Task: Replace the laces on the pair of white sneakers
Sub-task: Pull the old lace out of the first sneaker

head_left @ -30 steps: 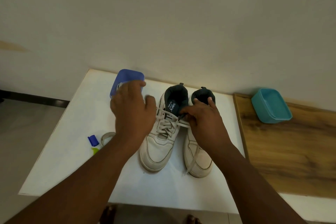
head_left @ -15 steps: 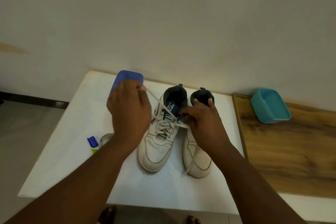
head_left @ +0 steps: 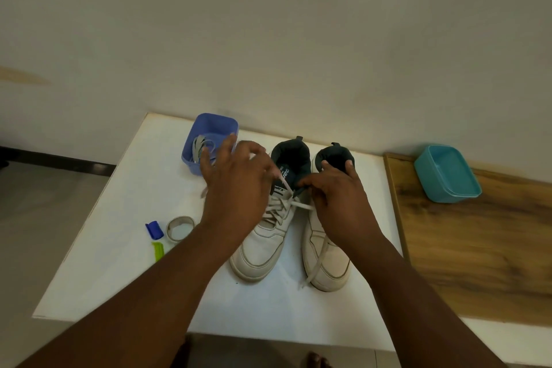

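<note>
The left hand [head_left: 236,185] pinches a lace [head_left: 285,185] above the left sneaker [head_left: 263,242]; beside it, the right hand [head_left: 337,200] grips the right sneaker [head_left: 325,260].

Left sneaker tongue [head_left: 285,179]: print partly hidden, illegible

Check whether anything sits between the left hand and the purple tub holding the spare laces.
Nothing visible does. The left hand hovers right beside the square purple plastic tub, fingers reaching its near rim, grey laces exposed inside.
</note>
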`<state>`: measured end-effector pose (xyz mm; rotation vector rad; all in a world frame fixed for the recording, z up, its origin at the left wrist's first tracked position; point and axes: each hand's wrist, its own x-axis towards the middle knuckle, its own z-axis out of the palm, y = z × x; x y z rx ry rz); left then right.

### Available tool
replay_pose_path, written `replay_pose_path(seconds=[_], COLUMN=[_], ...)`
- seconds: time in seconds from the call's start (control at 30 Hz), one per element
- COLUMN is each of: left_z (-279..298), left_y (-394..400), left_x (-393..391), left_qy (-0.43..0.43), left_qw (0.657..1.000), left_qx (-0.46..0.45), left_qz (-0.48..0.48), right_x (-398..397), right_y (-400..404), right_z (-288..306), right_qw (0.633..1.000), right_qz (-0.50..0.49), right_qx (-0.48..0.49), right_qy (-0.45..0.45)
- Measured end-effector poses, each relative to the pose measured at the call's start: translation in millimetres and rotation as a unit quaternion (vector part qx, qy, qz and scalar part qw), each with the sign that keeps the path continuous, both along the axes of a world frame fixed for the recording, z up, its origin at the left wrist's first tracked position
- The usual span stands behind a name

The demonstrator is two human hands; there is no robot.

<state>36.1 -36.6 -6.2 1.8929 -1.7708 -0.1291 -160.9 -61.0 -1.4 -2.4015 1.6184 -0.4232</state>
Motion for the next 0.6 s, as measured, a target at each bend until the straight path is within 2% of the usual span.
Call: replay_pose_path(seconds=[0.07, 0.13, 0.2, 0.27, 0.43, 0.5, 0.6], left_z=[10.5, 13.3, 10.6, 8.6, 17.0, 16.4, 7.3], left_y=[-1.3, -0.9, 1.1, 5.9, 6.5, 7.1, 5.5], left_x=[10.7, 20.8, 19.5, 8.2, 8.9, 11.8, 11.7], left_qy=[0.059, 0.080, 0.084, 0.125, 0.160, 0.156, 0.113], left_qw=[0.993, 0.985, 0.991, 0.991, 0.985, 0.985, 0.990], left_qx=[-0.060, -0.084, -0.039, 0.004, 0.006, 0.034, 0.075], left_qz=[0.084, 0.124, 0.098, 0.050, 0.065, 0.070, 0.030], right_x=[-0.1, -0.4, 0.1, 0.8, -1.7, -1.3, 1.0], right_y=[1.0, 1.8, 2.4, 2.4, 6.3, 6.8, 8.2], right_z=[2.3, 3.1, 2.7, 1.7, 0.1, 2.5, 4.5], right_qw=[1.000, 1.000, 1.000, 1.000, 0.999, 0.998, 0.999], right_qz=[-0.003, -0.004, -0.005, -0.003, -0.002, -0.001, 0.020], right_qx=[0.002, -0.001, -0.005, -0.008, 0.008, 0.027, 0.046], right_qy=[-0.015, -0.018, -0.015, -0.015, -0.038, -0.050, -0.014])
